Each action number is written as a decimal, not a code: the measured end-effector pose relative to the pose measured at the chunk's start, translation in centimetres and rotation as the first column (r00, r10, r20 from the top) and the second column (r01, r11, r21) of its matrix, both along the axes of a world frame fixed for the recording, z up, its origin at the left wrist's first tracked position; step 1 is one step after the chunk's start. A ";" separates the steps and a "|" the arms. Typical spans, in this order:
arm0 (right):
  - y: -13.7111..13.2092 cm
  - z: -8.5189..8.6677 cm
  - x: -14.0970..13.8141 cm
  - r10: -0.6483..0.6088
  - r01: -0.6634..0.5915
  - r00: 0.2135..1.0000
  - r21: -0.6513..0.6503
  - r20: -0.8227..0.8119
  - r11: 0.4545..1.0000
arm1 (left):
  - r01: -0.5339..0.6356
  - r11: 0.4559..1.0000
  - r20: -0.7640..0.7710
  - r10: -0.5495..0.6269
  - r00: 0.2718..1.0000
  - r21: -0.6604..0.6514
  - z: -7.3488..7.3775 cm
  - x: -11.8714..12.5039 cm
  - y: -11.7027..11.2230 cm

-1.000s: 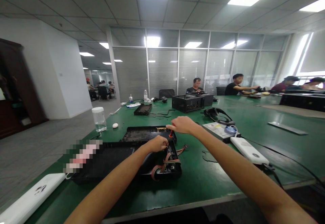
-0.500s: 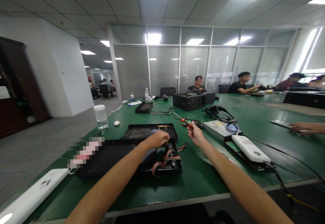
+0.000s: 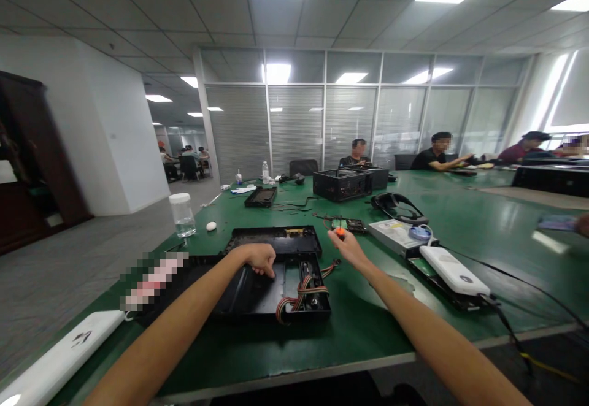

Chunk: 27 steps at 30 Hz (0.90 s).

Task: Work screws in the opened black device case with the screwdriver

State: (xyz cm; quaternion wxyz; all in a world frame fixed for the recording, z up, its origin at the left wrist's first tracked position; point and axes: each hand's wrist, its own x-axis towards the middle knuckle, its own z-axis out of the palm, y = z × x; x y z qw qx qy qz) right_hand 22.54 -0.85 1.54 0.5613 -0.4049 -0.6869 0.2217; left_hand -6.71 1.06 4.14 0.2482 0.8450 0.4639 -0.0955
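Note:
In my right hand (image 3: 348, 248) is a screwdriver (image 3: 340, 232) with an orange and black handle, held up right of the black casing with its shaft pointing up and away. My left hand (image 3: 262, 260) is over the middle of the open black casing (image 3: 257, 309), fingers closed and pointing down. Whatever they hold, if anything, is hidden. A striped ribbon cable (image 3: 299, 295) loops over the casing's right end, beside dark metal parts. Behind the casing lies a black panel (image 3: 239, 241) with a brass-coloured strip.
Right of my hands lie a silver drive (image 3: 391, 234), a white power bank (image 3: 455, 269) and a headset (image 3: 400, 206). A black computer case (image 3: 343, 184) stands farther back. At left are a lidded jar (image 3: 183, 216) and a long white device (image 3: 59, 357). Other people sit across the table.
My left hand has moved left from the casing's right end to its middle. My right hand has shifted slightly left, and the screwdriver has turned more upright. At far right another person's hand lifted a phone-like slab.

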 end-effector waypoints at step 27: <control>-9.8 -0.8 -2.4 -0.088 -0.044 0.360 0.111 0.929 0.993 | 0.310 0.703 -0.123 -0.305 0.944 0.640 7.0 -0.7 -1.9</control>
